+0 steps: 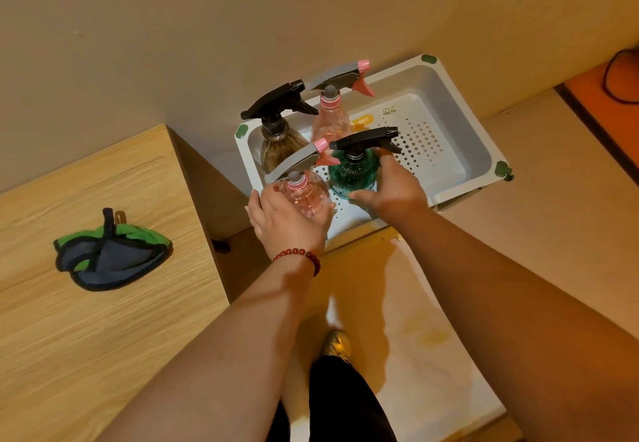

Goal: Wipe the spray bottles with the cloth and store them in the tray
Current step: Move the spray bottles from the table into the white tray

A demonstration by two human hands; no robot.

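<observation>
A white perforated tray [449,109] sits against the wall. Several spray bottles stand at its left end: a brown one with a black trigger [276,140], a pink one with a grey and pink trigger [332,116], a second pink one [304,196] and a green one with a black trigger [352,172]. My left hand [287,223] grips the near pink bottle. My right hand [394,189] grips the green bottle from the right. The cloth [110,255], dark grey with a green leaf edge, lies on the wooden table [86,338] to the left, apart from both hands.
The tray rests on a low pale surface [432,320] below me. The wooden table's corner reaches close to the tray's left end. An orange object with a black cable [608,85] lies at the far right. My foot [337,344] shows below.
</observation>
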